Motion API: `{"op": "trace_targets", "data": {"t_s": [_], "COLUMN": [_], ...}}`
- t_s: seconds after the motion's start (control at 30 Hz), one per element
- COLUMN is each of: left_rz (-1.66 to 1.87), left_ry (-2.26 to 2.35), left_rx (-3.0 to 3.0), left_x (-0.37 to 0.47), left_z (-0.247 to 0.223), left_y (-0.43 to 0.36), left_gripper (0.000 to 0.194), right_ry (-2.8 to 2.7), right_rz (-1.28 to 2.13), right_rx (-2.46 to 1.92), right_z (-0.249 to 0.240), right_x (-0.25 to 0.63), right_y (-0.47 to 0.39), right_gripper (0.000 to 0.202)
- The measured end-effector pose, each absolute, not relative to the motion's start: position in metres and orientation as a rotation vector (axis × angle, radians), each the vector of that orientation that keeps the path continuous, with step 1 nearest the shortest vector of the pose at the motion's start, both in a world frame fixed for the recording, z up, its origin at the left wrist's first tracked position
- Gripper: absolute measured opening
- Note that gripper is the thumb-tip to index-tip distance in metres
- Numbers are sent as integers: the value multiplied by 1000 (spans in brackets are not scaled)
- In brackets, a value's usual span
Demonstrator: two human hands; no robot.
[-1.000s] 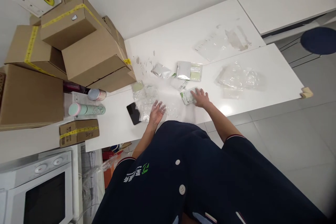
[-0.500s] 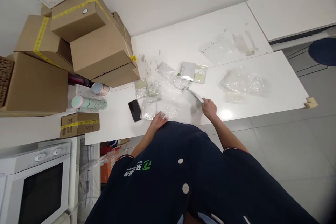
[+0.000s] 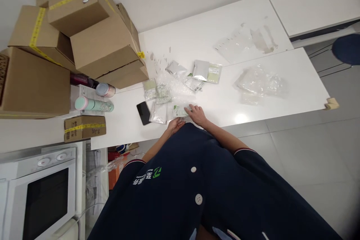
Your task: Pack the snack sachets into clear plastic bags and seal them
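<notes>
A white packet with green print (image 3: 179,110) lies over clear plastic near the table's front edge. My right hand (image 3: 196,114) rests its fingers on the packet's right end. Just below, my left hand (image 3: 176,125) is closed on the near edge of the clear plastic bag (image 3: 182,119). To the left are a flat clear bag (image 3: 158,113), a bag with green print (image 3: 163,93) and a black phone (image 3: 143,113). Behind my hands lie silver packets (image 3: 201,70) and a green labelled packet (image 3: 214,73).
Cardboard boxes (image 3: 101,45) are stacked at the left, with a mint bottle (image 3: 94,104), a jar (image 3: 105,90) and a small taped box (image 3: 85,128). Crumpled clear bags (image 3: 257,82) lie on the right part of the white table (image 3: 298,99).
My right hand has moved left and down from beside the packets, bringing the white and green packet onto the clear plastic by my left hand. The camera view has shifted slightly.
</notes>
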State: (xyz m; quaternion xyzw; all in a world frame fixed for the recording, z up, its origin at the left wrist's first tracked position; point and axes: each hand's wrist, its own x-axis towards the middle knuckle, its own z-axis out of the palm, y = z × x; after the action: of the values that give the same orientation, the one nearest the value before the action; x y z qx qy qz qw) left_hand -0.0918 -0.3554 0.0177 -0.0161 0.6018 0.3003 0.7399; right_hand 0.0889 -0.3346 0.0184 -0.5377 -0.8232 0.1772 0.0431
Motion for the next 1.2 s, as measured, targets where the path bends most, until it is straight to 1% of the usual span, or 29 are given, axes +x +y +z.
{"op": "trace_targets", "data": {"t_s": [0.1,0.2,0.27,0.3,0.43,0.57,0.63,0.7,0.77,0.87,0.93,1.0,1.03,1.13,1.2], "left_rz": [667,662,667,669,654,613,580,565,570,643,723,773,778,731,688], "left_ry": [1315,1286,1269,1266,1250,1244,1224,1198,1187,1228,1321,1400,1409,1338,1305], "left_rx": [-28,-66,-101,-116,-160,-121,-69,-1,69,218,413,686,829,1164,1273], "left_x": [-92,-94,-96,-96,-98,-103,-108,-113,-115,-113,-111,-109,-109,-111,-112], "left_z": [15,15,17,18,26,39,47,53,57,55,51,46,44,41,39], "left_y": [-360,-362,-363,-364,-363,-362,-363,-362,-359,-351,-347,-344,-343,-341,-339], "left_gripper": [10,15,19,21,24,24,23,22,27,33,26,17,19,35,43], "right_ry": [-2661,-2761,-2773,-2751,-2666,-2643,-2594,-2515,-2390,-2077,-1805,-1611,-1582,-1709,-1804], "right_rz": [579,651,674,661,580,649,784,998,1240,1570,1749,1836,1828,1634,1440], "right_rx": [-1627,-1626,-1598,-1591,-1516,-1426,-1361,-1279,-1272,-1460,-1606,-1705,-1740,-1859,-1975], "right_z": [-1,-5,-2,-1,0,0,5,11,15,14,7,0,-2,-5,-3], "right_x": [88,92,93,93,99,111,115,117,117,117,119,119,119,113,108], "right_y": [-347,-358,-364,-366,-365,-354,-344,-332,-317,-294,-282,-272,-269,-263,-263], "right_gripper": [64,86,93,90,67,54,50,45,37,23,16,15,15,19,32]}}
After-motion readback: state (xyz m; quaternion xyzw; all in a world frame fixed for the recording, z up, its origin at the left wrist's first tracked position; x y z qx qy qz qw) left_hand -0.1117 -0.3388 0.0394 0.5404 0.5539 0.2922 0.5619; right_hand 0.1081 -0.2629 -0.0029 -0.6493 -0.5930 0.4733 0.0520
